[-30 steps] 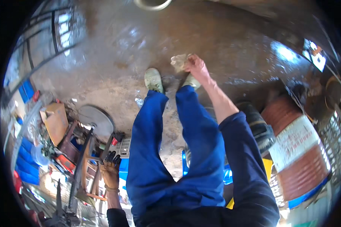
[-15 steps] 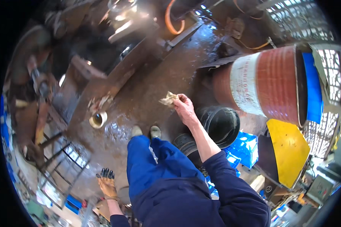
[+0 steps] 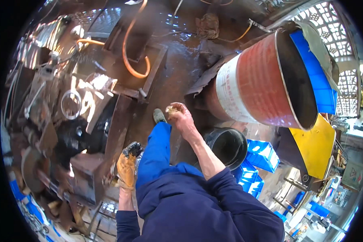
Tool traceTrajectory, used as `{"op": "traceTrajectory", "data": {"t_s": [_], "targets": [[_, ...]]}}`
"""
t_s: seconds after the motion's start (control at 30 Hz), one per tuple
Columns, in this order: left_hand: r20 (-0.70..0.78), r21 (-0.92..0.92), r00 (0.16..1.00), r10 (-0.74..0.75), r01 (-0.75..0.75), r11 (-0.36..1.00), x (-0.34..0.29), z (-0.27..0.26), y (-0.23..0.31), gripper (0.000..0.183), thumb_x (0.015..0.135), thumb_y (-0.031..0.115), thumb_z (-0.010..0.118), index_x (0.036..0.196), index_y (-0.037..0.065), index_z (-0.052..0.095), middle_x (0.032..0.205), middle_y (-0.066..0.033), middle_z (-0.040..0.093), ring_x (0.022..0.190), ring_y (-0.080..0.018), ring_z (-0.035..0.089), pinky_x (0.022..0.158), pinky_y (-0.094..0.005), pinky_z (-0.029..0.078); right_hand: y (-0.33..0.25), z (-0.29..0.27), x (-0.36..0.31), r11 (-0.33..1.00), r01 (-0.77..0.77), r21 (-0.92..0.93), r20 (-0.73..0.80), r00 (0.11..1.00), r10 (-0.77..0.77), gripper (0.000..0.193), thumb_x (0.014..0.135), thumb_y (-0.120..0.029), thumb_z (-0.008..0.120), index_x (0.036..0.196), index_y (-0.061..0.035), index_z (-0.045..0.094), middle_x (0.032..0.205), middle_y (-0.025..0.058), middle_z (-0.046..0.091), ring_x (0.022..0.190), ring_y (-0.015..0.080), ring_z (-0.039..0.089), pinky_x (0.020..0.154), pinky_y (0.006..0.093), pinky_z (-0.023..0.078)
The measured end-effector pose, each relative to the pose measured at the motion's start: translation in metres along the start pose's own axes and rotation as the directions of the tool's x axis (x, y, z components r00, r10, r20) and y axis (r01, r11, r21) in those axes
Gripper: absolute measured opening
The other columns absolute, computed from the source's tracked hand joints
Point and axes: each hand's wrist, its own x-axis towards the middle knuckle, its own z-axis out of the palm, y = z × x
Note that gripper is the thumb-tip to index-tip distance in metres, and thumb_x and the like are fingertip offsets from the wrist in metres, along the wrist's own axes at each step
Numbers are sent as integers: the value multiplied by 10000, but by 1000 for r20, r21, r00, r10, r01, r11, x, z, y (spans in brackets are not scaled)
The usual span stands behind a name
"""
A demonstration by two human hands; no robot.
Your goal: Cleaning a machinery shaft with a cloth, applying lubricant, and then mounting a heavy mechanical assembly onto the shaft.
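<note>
Beige, crumpled material (image 3: pixel 172 110) is being pinched by the bare right hand (image 3: pixel 182 121), above the brown floor (image 3: pixel 177 76), left of a black bucket (image 3: pixel 234 142). Tan-gloved, the left hand (image 3: pixel 127 164) is bending its dark fingertips (image 3: pixel 132 149); whether it is gripping anything, I cannot tell.

Looks down fr. head ht., worn as L cam of side-by-side pair. Faces steeply down & a bit fwd, over navy sweater (image 3: pixel 189 205) at btm ctr., past blue trousers (image 3: pixel 154 145) to one shoe (image 3: pixel 159 115). Sits nearest to sweater, farther fr. L hand (image 3: pixel 127 167) & R hand (image 3: pixel 182 119), well above floor (image 3: pixel 176 76). Covers v. wide fisheye field, orange hose (image 3: pixel 138 74) upper L of ctr. to red drum (image 3: pixel 262 80) & lattice wall (image 3: pixel 324 18) upper R. Bends straight edges twd. rim, goes black in corners. Reads upright, unmirrored.
</note>
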Motion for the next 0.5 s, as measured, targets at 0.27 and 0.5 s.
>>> {"op": "traceTrajectory", "data": {"t_s": [0.27, 0.5], "targets": [[109, -419, 993, -42, 85, 904, 135, 9, 98, 527, 1091, 357, 397, 1353, -83, 522, 1307, -217, 627, 1216, -327, 620, 1099, -465, 467, -92, -3, 102, 982, 173, -72, -9, 985, -174, 208, 997, -88, 617, 1193, -41, 670, 924, 13, 659, 666, 81, 561, 607, 247, 493], [84, -421, 996, -17, 51, 906, 229, -18, 78, 471, 1089, 285, 344, 1385, -60, 469, 1368, -225, 575, 1255, -361, 590, 1097, -468, 473, -167, -14, 155, 992, 124, -36, -59, 990, -126, 185, 1050, -205, 550, 1001, -58, 651, 692, -56, 499, 577, 67, 463, 483, 232, 362]]}}
